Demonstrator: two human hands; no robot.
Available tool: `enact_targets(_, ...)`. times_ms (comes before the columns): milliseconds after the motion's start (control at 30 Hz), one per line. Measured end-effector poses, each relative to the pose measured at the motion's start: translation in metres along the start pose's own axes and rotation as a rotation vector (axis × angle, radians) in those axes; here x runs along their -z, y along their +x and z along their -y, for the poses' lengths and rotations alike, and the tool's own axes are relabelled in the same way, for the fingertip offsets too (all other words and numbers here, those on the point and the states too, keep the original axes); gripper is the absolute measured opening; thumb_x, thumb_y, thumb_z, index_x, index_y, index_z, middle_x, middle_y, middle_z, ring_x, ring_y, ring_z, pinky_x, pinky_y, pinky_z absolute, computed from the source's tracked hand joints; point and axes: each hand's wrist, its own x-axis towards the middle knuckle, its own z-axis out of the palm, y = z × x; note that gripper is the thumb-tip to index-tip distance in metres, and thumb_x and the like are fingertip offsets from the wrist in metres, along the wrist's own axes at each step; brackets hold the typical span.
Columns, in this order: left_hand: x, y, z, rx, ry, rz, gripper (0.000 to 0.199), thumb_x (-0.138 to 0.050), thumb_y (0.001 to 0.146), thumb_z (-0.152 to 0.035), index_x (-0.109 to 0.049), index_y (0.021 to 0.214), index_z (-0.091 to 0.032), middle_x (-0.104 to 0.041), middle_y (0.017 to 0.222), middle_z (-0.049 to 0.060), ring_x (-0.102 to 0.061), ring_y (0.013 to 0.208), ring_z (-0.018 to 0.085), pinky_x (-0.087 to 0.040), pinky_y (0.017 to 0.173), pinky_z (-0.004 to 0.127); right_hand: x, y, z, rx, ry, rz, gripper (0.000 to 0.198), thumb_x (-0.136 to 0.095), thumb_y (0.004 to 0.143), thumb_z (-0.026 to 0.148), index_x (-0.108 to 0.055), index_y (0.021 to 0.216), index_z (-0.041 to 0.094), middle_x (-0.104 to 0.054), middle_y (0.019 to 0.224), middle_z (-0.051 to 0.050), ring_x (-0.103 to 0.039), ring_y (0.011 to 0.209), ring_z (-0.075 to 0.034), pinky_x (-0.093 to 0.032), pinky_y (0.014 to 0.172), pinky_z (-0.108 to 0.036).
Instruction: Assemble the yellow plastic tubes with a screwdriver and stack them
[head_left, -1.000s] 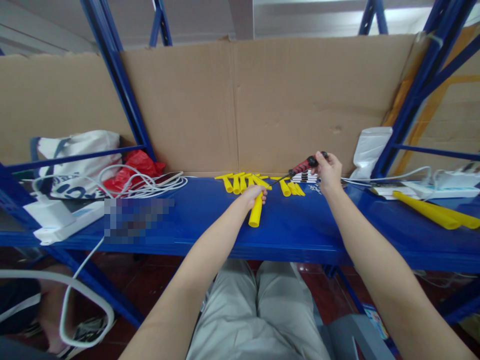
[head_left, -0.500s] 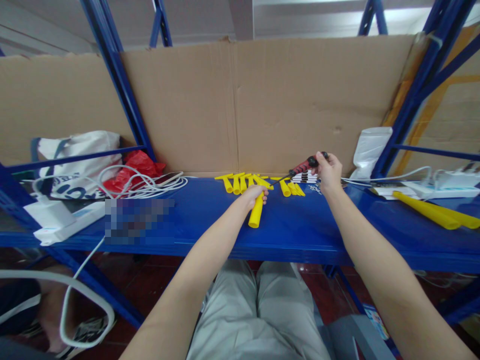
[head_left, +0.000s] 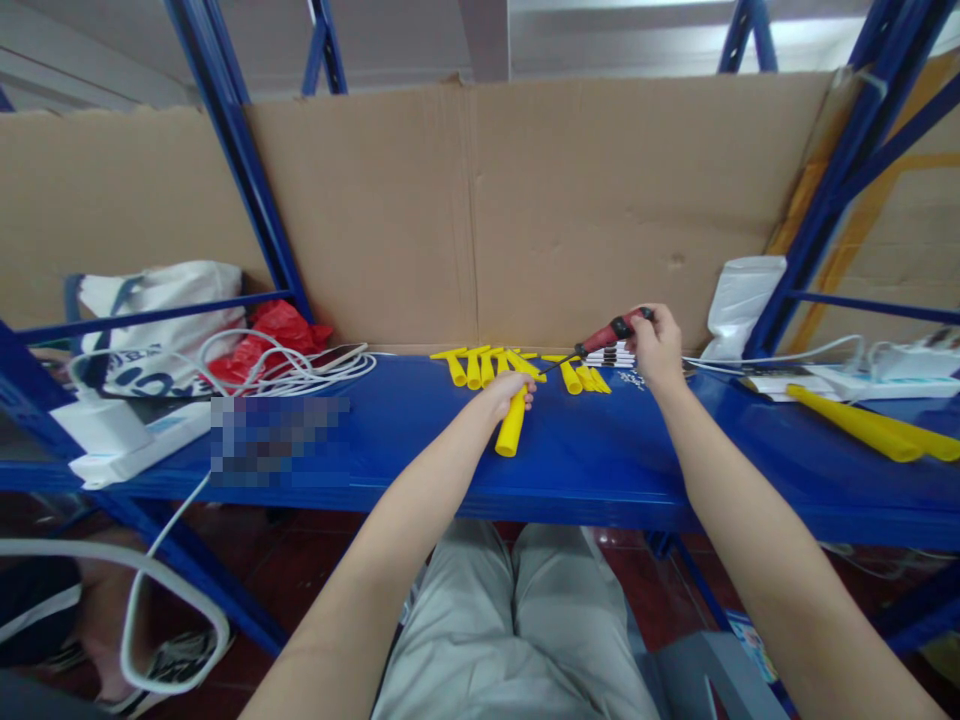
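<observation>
My left hand is closed around a yellow tapered tube, whose wide end points toward me. In my right hand is the rear end of a red and black screwdriver. Its thin dark shaft slants down and left, and the tip is at the tube's narrow end beside my left fingers; whether it sits in a screw is too small to tell. Behind my hands lie several more yellow tapered pieces, with a smaller group of yellow pieces to the right. White sticks with dark bands are stacked beyond the screwdriver.
The blue shelf is backed by a cardboard sheet. At left are a coiled white cable, a red plastic bag and a power strip. Two long yellow tubes lie at right. Another person's leg shows lower left.
The screwdriver's handle has turned a little in my right hand, and the right fingers have shifted slightly on it. My left hand and the yellow tube have hardly moved.
</observation>
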Motion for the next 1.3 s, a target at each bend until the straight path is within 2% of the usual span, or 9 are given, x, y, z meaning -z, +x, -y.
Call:
enact_targets(167, 0.001, 0.001, 0.000, -0.005, -0.016, -0.005, 0.020, -0.041, 0.076, 0.001, -0.044, 0.065, -0.016, -0.042, 0.043, -0.005, -0.035, 0.034, 0.006, -0.031, 0.039, 0.020, 0.001, -0.002, 0.000, 0.017, -0.086, 0.008, 0.011, -0.051, 0.077, 0.030, -0.051, 0.081, 0.021, -0.047, 0.054, 0.006, -0.047, 0.044, -0.010, -0.039, 0.047, -0.025)
enact_targets(367, 0.000, 0.001, 0.000, -0.017, -0.028, -0.028, 0.021, -0.042, 0.076, -0.001, -0.043, 0.062, -0.016, -0.040, 0.042, -0.006, -0.035, 0.033, 0.005, -0.030, 0.038, 0.019, -0.003, 0.001, 0.005, -0.144, 0.176, -0.036, 0.021, -0.065, 0.069, 0.035, -0.053, 0.079, 0.021, -0.048, 0.053, 0.007, -0.036, 0.032, -0.006, -0.027, 0.032, -0.021)
enact_targets(500, 0.001, 0.002, 0.001, -0.018, -0.030, -0.032, 0.018, -0.044, 0.075, -0.002, -0.044, 0.065, -0.016, -0.041, 0.042, -0.006, -0.035, 0.033, 0.006, -0.030, 0.038, 0.019, 0.000, 0.002, 0.010, -0.253, 0.367, 0.048, 0.033, -0.073, 0.062, 0.046, -0.055, 0.074, 0.021, -0.044, 0.044, 0.008, -0.035, 0.030, -0.005, -0.029, 0.030, -0.020)
enact_targets(633, 0.002, 0.003, 0.002, -0.031, -0.026, -0.042, 0.017, -0.044, 0.077, -0.002, -0.044, 0.068, -0.017, -0.041, 0.043, -0.006, -0.036, 0.034, 0.005, -0.031, 0.040, 0.018, 0.003, 0.002, 0.015, -0.358, 0.454, 0.173, 0.035, -0.072, 0.063, 0.050, -0.055, 0.073, 0.021, -0.048, 0.044, 0.008, -0.045, 0.036, -0.007, -0.037, 0.035, -0.018)
enact_targets(733, 0.001, 0.003, 0.002, -0.042, -0.012, -0.048, 0.018, -0.043, 0.075, 0.000, -0.043, 0.067, -0.017, -0.041, 0.043, -0.006, -0.036, 0.034, 0.005, -0.031, 0.040, 0.019, 0.003, 0.001, 0.016, -0.365, 0.469, 0.198, 0.036, -0.072, 0.064, 0.049, -0.051, 0.072, 0.021, -0.050, 0.046, 0.007, -0.046, 0.037, -0.007, -0.037, 0.035, -0.017)
enact_targets(867, 0.000, 0.001, 0.001, -0.040, -0.004, -0.043, 0.020, -0.044, 0.074, 0.001, -0.042, 0.064, -0.017, -0.041, 0.043, -0.006, -0.035, 0.034, 0.005, -0.030, 0.039, 0.019, 0.002, 0.001, 0.014, -0.346, 0.443, 0.101, 0.042, -0.075, 0.060, 0.049, -0.046, 0.070, 0.021, -0.044, 0.044, 0.010, -0.038, 0.032, -0.005, -0.029, 0.029, -0.016)
enact_targets(1000, 0.000, 0.001, 0.001, -0.040, -0.011, -0.043, 0.021, -0.042, 0.076, 0.000, -0.041, 0.062, -0.017, -0.041, 0.042, -0.005, -0.035, 0.034, 0.005, -0.030, 0.038, 0.018, 0.001, 0.001, 0.012, -0.374, 0.423, 0.043, 0.046, -0.076, 0.057, 0.049, -0.040, 0.065, 0.022, -0.041, 0.043, 0.011, -0.037, 0.031, -0.005, -0.028, 0.028, -0.017)
enact_targets(1167, 0.000, 0.002, 0.002, -0.031, -0.026, -0.052, 0.020, -0.044, 0.077, -0.002, -0.042, 0.064, -0.017, -0.041, 0.042, -0.006, -0.035, 0.033, 0.005, -0.030, 0.038, 0.018, 0.002, 0.002, 0.014, -0.376, 0.440, 0.085, 0.038, -0.073, 0.062, 0.049, -0.046, 0.067, 0.022, -0.035, 0.040, 0.011, -0.032, 0.029, -0.004, -0.028, 0.028, -0.017)
enact_targets(1300, 0.001, 0.003, 0.002, -0.032, -0.038, -0.053, 0.019, -0.046, 0.078, -0.004, -0.043, 0.064, -0.017, -0.042, 0.042, -0.006, -0.035, 0.033, 0.005, -0.030, 0.038, 0.017, 0.004, 0.002, 0.018, -0.419, 0.526, 0.175, 0.030, -0.070, 0.069, 0.043, -0.049, 0.071, 0.021, -0.044, 0.048, 0.008, -0.043, 0.037, -0.005, -0.035, 0.035, -0.016)
